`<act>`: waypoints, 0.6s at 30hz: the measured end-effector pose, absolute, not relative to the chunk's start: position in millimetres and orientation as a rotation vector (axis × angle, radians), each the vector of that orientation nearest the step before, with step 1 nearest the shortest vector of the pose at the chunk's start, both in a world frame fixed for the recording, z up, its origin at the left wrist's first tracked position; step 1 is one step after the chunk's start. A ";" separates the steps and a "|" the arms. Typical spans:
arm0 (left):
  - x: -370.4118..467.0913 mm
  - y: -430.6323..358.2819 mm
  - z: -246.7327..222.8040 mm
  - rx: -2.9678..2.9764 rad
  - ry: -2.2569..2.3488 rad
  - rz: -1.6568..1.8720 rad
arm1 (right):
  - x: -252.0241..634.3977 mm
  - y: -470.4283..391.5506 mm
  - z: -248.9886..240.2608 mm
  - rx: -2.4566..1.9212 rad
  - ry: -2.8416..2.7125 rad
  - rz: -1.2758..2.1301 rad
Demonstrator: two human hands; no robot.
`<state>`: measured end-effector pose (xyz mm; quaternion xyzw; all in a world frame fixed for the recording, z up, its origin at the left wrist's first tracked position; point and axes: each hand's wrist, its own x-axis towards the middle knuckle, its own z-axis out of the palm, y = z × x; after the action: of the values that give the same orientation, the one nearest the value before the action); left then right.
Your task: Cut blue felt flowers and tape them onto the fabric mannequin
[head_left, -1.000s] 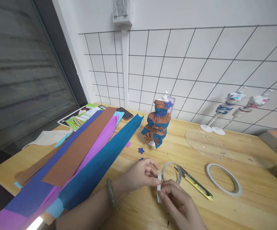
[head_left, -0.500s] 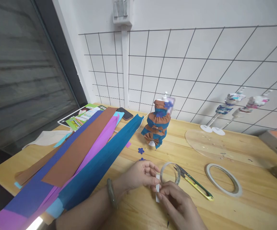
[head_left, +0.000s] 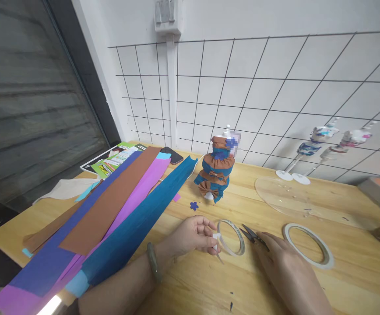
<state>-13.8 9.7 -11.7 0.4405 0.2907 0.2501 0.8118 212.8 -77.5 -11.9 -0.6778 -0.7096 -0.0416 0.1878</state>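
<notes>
The white tape piece is pinched between the closed thumb and fingers of the left hand, with the clear tape roll just beside it at three o'clock. Farther out at three o'clock, the right hand lies curled over the handles of the scissors, though how tightly it grips I cannot tell. From the left hand, the flower cutout sits at twelve, the dressed figure at one and the paper strips at ten.
</notes>
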 end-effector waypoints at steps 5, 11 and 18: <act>-12.3 10.1 -7.3 0.925 0.669 0.547 | 213.7 -80.2 -13.7 -1.898 -2.075 -0.131; -12.9 10.1 -10.5 0.923 0.658 0.570 | 221.4 -82.1 -16.7 -1.962 -2.040 -0.239; -13.3 9.4 -9.7 0.949 0.653 0.565 | 218.8 -79.6 -11.9 -1.990 -1.897 -0.214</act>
<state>-13.3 9.4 -9.7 0.4426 0.3045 0.2637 0.8011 218.8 -79.6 -11.9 -0.7083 -0.6754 -0.0761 0.1908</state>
